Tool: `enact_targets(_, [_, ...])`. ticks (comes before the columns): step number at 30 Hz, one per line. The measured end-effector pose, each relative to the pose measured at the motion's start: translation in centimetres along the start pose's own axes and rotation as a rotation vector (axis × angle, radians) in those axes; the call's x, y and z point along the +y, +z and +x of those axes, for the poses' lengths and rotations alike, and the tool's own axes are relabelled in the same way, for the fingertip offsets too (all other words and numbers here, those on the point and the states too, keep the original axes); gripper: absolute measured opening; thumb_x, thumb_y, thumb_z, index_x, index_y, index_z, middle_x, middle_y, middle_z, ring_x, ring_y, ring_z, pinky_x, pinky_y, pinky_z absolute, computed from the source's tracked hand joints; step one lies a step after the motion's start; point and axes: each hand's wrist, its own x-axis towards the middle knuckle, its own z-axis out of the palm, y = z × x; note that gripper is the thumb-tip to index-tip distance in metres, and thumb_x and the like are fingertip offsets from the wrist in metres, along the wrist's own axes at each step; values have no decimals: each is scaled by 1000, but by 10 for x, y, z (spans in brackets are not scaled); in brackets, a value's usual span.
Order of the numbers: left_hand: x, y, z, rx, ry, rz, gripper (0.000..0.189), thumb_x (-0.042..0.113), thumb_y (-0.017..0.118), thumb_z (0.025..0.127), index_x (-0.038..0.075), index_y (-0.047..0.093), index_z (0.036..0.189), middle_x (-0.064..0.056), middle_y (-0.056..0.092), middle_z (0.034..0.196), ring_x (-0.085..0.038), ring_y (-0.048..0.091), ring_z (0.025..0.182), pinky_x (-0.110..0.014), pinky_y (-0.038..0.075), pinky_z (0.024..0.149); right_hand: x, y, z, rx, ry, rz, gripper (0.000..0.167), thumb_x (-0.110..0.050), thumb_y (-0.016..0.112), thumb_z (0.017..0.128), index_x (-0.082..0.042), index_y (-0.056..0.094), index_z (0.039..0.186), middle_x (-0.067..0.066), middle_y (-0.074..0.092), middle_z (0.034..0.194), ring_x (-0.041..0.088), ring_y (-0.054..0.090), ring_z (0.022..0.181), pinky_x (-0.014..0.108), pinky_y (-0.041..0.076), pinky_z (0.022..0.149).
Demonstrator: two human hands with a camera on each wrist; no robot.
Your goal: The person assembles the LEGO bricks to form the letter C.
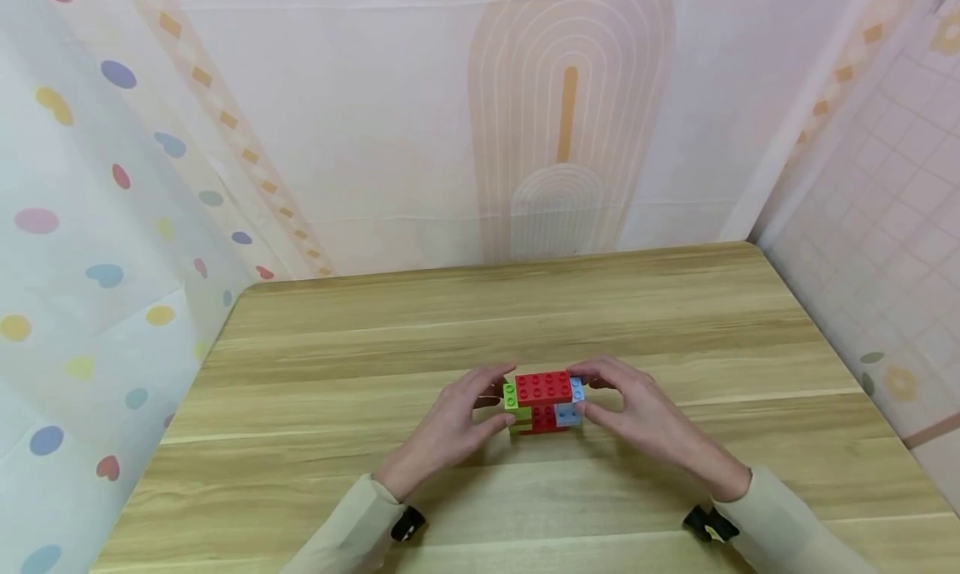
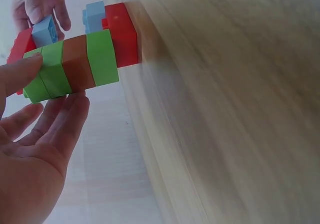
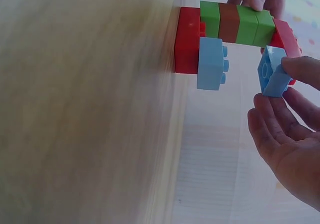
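Between the hands stands a small toy brick structure. A red base brick (image 3: 186, 48) rests on the wooden table. At its left end rises a column of green bricks (image 2: 102, 56) with a brown brick (image 2: 78, 63) among them. A red top brick (image 1: 543, 387) bridges from this column to an upper light blue brick (image 3: 274, 81). Below that, with a gap between, a lower light blue brick (image 3: 210, 63) sits on the base. My left hand (image 1: 450, 420) holds the column's upper part between thumb and fingers. The upper blue brick is pinched by my right hand (image 1: 648, 407).
The wooden table (image 1: 360, 341) extends around the structure on all sides. Patterned cloth (image 1: 390, 141) hangs behind the table, with more at its left and right. A black strap (image 1: 408, 524) shows at the left wrist and another at the right.
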Motion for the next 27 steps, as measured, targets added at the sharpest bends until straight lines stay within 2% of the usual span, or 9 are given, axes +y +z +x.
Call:
enact_targets(7, [-3, 0, 2, 51, -18, -57, 62, 9, 75, 89, 8, 44, 144, -5, 66, 110, -20, 66, 103, -33, 54, 91, 3, -3, 7, -8, 39, 20, 40, -19, 74, 92, -13, 62, 129, 0, 66, 123, 26, 62, 108, 51, 52, 91])
enact_targets(15, [-8, 1, 4, 101, -55, -149, 45, 8, 72, 91, 9, 52, 131, -5, 68, 113, -15, 67, 101, -27, 55, 88, 6, -5, 16, -52, 80, 59, 41, -24, 72, 93, -12, 61, 131, 0, 65, 123, 21, 62, 109, 48, 52, 95])
enact_targets(22, [-10, 4, 6, 142, -86, -155, 35, 10, 71, 93, 9, 57, 124, -3, 67, 117, -14, 66, 103, -26, 55, 86, 8, -5, 23, -63, 99, 76, 33, -22, 71, 94, -11, 64, 124, -1, 67, 115, 17, 64, 103, 38, 54, 92])
enact_targets(27, [-12, 4, 9, 151, -104, -165, 33, 13, 70, 94, 10, 58, 126, -3, 66, 118, -15, 67, 103, -25, 56, 85, 11, -4, 28, -66, 134, 95, 30, -22, 70, 94, -12, 65, 123, -1, 68, 115, 17, 64, 102, 39, 54, 91])
